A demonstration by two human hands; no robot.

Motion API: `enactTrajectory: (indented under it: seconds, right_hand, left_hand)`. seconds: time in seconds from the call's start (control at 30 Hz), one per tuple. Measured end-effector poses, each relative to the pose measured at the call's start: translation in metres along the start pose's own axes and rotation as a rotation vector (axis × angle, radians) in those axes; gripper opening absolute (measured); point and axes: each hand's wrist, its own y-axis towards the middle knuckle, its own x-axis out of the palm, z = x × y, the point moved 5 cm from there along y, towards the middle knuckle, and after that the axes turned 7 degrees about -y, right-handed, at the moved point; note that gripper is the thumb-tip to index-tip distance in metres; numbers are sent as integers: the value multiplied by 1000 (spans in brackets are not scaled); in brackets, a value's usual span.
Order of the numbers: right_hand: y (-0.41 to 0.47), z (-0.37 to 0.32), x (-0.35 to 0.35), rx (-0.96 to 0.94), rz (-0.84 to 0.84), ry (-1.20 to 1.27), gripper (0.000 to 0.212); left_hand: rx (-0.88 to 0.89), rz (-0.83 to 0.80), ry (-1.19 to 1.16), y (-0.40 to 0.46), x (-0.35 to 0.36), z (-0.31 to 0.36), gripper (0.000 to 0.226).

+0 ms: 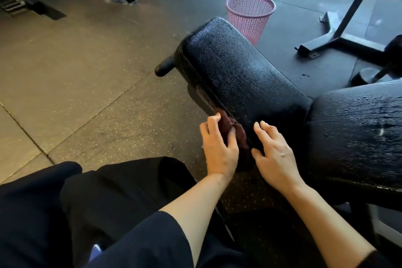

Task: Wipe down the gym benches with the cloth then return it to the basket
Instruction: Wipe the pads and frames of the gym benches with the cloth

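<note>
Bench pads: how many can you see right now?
2. One long bench pad runs from the hands toward the pink basket; the second pad sits at right, cut off by the frame edge. Others may lie outside view.

Black rack base (339, 37) on speckled floor (76, 72).
</note>
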Motion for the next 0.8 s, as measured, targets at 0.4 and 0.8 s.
enactTrajectory:
  seconds: [0.4, 0.8]
  right_hand:
    - [2, 5, 3, -18, 19, 39, 65]
    - [13, -92, 1, -548, 361, -139, 72]
  left_hand:
    - [-10, 77, -30, 23, -15, 1, 36]
    - [-349, 117, -601, 33, -51, 7, 30]
